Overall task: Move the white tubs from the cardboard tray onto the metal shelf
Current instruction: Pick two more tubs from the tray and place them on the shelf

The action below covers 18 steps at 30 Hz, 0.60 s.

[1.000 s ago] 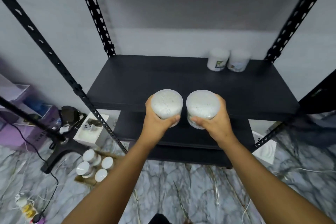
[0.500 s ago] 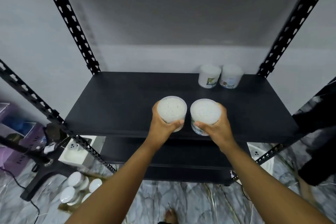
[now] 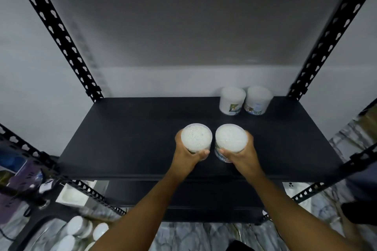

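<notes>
Down low by the floor, more tubs wait. They look round and white with smooth lids. They are blurry, and I cannot make out the tray under them. The floor looks like shiny grey stone with dark lines.

Two bare arms reach up from there. The left hand is wrapped around one tub. The right hand is wrapped around another tub. The two tubs sit side by side, nearly touching. Both stand upright over the front part of the shelf. I cannot tell if their bottoms touch it yet.

I think this is the putting-down step. Next, both tubs need to rest flat on the shelf, and then the fingers can let go. They should go down gently so they do not tip.

The tubs are round with see-through sides. Their tops look bumpy and white, like tiny beads. The right one has a colourful label low on its side.

The shelf is flat, dark and dull, not shiny. Black posts with rows of holes hold it up.

At the back right stand two more tubs, close together, with small picture labels. Behind them is a plain pale wall.
</notes>
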Available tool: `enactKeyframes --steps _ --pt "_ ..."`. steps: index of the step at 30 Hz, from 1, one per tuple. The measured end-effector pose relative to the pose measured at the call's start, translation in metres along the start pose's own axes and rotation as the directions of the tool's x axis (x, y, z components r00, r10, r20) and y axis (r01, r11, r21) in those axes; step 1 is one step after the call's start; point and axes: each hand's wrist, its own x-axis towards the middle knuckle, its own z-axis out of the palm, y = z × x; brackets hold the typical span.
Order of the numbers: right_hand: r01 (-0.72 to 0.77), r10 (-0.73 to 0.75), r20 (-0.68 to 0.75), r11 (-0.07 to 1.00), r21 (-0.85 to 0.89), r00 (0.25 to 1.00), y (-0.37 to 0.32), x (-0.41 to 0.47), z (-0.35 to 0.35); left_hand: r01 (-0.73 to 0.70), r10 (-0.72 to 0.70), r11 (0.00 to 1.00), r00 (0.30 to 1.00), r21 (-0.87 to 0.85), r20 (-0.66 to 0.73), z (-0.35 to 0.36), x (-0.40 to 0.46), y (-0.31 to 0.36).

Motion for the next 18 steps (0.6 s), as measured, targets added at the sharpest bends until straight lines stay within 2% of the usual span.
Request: enactKeyframes --steps 5,9,18 --pt "-0.008 0.009 0.035 1.0 -0.012 0.999 0.003 0.023 -0.004 -0.001 0.001 0.997 1.0 0.082 0.007 0.005 0.022 -0.006" --pt "-0.011 0.012 0.056 1.0 -0.028 0.998 0.005 0.042 -0.009 0.004 -0.007 0.996 1.0 0.094 0.028 0.011 0.038 -0.009" --pt "-0.023 0.026 0.071 0.998 -0.054 0.997 0.004 0.087 -0.013 0.016 -0.013 0.998 0.999 0.059 -0.036 0.024 0.076 -0.001"
